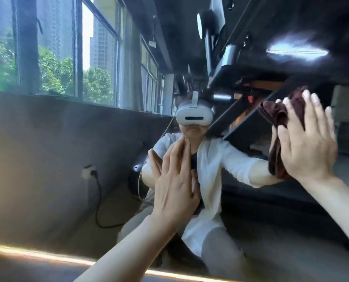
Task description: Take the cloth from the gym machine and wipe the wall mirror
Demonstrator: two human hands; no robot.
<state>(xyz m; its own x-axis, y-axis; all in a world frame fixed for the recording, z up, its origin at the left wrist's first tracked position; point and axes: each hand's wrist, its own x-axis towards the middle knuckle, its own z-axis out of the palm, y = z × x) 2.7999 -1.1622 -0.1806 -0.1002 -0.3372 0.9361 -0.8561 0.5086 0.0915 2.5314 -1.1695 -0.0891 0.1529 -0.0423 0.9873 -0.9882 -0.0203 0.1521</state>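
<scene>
The wall mirror (72, 151) fills nearly the whole view and reflects me crouching in a white shirt and headset. My right hand (306, 139) lies flat with straight fingers, pressing a dark brown cloth (279, 117) against the glass at the upper right. The cloth bunches out above and to the left of the palm. My left hand (175, 180) rests flat on the mirror at the centre, fingers straight, meeting its own reflection. A black gym machine (251, 82) shows only as a reflection at the upper right.
The mirror's bottom edge carries a lit strip (39, 254) along the lower left. Reflected in the glass are a row of windows (67, 47) with trees outside, a grey low wall, and a wall socket with a black cable (90, 171).
</scene>
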